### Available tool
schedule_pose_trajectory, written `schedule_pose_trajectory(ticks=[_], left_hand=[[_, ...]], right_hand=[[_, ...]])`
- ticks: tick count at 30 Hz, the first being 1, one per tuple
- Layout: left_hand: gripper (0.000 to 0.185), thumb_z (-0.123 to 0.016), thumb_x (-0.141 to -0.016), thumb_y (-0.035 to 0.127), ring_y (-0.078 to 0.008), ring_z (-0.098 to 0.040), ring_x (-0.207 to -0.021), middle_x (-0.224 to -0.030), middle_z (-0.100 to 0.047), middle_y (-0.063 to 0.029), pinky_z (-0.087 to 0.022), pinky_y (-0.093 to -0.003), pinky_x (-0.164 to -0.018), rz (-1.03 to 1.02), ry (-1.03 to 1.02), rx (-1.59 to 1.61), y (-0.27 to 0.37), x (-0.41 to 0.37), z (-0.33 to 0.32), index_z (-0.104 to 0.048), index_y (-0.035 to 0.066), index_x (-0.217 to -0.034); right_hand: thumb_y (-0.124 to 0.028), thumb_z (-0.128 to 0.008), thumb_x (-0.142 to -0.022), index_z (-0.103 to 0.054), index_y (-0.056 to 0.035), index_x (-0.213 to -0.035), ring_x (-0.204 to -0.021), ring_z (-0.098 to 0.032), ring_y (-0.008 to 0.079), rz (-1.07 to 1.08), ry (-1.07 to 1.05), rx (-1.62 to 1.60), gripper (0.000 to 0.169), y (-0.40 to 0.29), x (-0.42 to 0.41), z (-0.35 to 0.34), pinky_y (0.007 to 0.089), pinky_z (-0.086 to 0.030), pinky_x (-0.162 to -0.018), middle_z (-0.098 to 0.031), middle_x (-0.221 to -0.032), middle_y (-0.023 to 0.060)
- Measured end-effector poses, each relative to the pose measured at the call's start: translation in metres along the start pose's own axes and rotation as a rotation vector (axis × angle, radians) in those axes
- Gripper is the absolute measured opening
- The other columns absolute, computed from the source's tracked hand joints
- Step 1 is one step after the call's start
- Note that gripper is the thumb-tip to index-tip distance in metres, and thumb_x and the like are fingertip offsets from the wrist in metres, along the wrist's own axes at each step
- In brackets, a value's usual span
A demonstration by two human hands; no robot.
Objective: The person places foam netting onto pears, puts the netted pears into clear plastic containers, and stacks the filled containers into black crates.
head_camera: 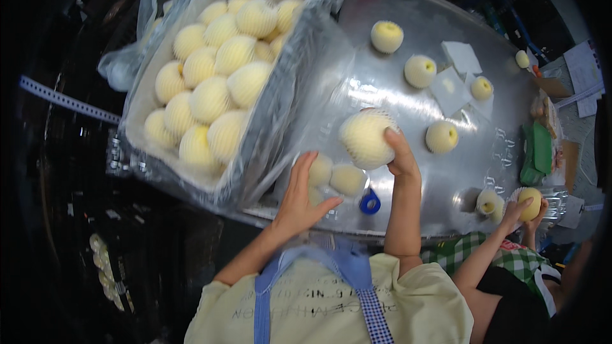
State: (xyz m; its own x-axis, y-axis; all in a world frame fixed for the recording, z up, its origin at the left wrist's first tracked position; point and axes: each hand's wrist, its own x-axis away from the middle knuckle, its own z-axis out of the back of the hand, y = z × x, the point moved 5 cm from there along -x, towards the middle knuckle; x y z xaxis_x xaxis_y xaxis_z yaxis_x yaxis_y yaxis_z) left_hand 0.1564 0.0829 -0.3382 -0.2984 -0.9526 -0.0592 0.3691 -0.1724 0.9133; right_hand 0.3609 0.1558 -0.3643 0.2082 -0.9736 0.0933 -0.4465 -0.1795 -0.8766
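My right hand holds a round pale yellow fruit wrapped in a white foam net, raised over the metal table. Nothing is in my left hand, whose fingers are spread above the table's near edge. Beside it lie more pale fruits under or behind a clear plastic bag, and a blue tape dispenser. To the left stands a crate lined with plastic film, filled with several netted fruits.
Netted fruits and white square sheets are spread across the table's far right. At right, a co-worker's hands hold another yellow fruit. A green container stands along the right edge.
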Motion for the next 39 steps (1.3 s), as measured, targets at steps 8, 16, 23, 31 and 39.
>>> schedule_pose_trajectory(ticks=[8,16,23,31,39], left_hand=[[0.085,-0.071,-0.075,0.016,-0.0265,-0.037,-0.124,-0.132,-0.036,-0.0157,-0.035,-0.0382,-0.101,0.189,-0.096,0.638,-0.032,0.024,-0.023,-0.016,0.006,-0.139],[0.059,-0.044,-0.092,0.038,-0.029,-0.032,-0.128,-0.136,-0.035,-0.0147,-0.025,-0.0374,-0.105,0.153,-0.242,0.461,-0.023,0.043,-0.037,-0.025,0.008,-0.139],[0.054,-0.055,-0.084,0.029,-0.0389,-0.029,-0.125,-0.133,-0.036,-0.0186,-0.022,-0.0477,-0.103,-0.17,0.001,-0.598,-0.05,0.051,-0.018,-0.039,0.005,-0.13],[0.057,-0.061,-0.08,0.027,-0.0405,-0.032,-0.122,-0.132,-0.033,-0.0217,-0.025,-0.0504,-0.101,-0.178,-0.009,-0.552,-0.074,0.052,-0.027,-0.041,0.003,-0.128],[0.056,-0.064,-0.076,0.02,-0.0389,-0.036,-0.118,-0.131,-0.034,-0.0208,-0.031,-0.0442,-0.099,-0.152,0.012,-0.375,-0.08,0.053,-0.027,-0.043,0.003,-0.125]], right_hand=[[-0.025,-0.073,-0.072,-0.025,-0.0059,-0.14,-0.105,-0.052,0.0204,-0.219,0.053,0.458,0.085,0.028,0.084,-0.05,0.0336,-0.044,-0.086,-0.051,-0.122,0.0162],[-0.017,-0.078,-0.066,-0.031,0.0015,-0.13,-0.111,-0.049,0.0234,-0.017,0.347,0.15,0.081,0.075,0.13,-0.046,0.0349,-0.042,-0.093,-0.047,-0.12,0.0144],[-0.023,-0.08,-0.06,-0.036,0.0023,-0.128,-0.112,-0.048,0.0278,0.014,0.308,0.786,0.085,0.09,0.168,-0.043,0.0366,-0.04,-0.094,-0.047,-0.118,0.0176],[-0.024,-0.077,-0.054,-0.042,0.0007,-0.122,-0.1,-0.048,0.0353,0.2,0.341,1.414,0.08,0.095,0.165,-0.065,0.0422,-0.042,-0.082,-0.049,-0.111,0.0191],[-0.027,-0.075,-0.056,-0.045,0.0026,-0.118,-0.094,-0.046,0.0356,0.088,0.427,1.405,0.075,0.102,0.16,-0.059,0.0436,-0.044,-0.078,-0.048,-0.102,0.0189]])
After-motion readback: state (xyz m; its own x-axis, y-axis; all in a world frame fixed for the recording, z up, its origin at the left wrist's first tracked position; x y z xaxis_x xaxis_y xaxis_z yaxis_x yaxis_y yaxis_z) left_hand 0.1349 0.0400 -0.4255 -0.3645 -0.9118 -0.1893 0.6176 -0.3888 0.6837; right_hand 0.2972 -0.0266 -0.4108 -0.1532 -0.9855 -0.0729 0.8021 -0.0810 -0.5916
